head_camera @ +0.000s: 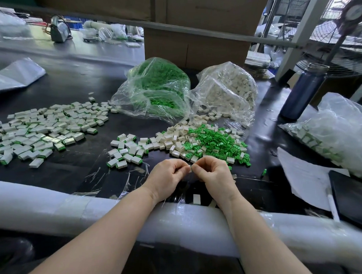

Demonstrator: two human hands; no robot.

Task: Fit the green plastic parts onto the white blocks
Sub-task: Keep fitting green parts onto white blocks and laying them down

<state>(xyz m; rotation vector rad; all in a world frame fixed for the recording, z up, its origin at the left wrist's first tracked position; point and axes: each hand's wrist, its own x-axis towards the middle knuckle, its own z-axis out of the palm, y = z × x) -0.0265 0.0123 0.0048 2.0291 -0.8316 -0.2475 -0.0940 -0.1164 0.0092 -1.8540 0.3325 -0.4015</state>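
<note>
Green plastic parts (217, 141) lie in a loose heap on the counter (91, 92), just beyond the grip and slightly to its right, mixed at the heap's left edge with bare white blocks (176, 136). The grip itself sits at the near middle of the counter: the left hand (167, 176) and the right hand (212, 175) are curled inward with fingertips meeting, pinching a small pale piece (189, 168) between them; it is too hidden by the fingers to tell which part it is. Both forearms rest across a white foam-wrapped rail (71, 206) at the counter's near edge.

Immediately beyond and left of the grip lies a small cluster of assembled blocks (125, 153), white with a green edge showing. Farther left spreads a much larger field of finished blocks (45, 128). A single white block (196, 199) lies between the wrists, close to the rail, and one stray green part (264, 172) lies to the right of the grip.

Behind the loose heap stand two open clear bags: a bag of green parts (157, 84) on the left and a bag of white blocks (229, 89) on the right, touching each other. Well to the right of the grip are a dark blue bottle (302, 94), another clear bag of pieces (330, 134), white paper (301, 178) and a dark tablet (350, 196) with a pen (332, 203) beside it. Cardboard boxes (195, 45) rise at the far edge.
</note>
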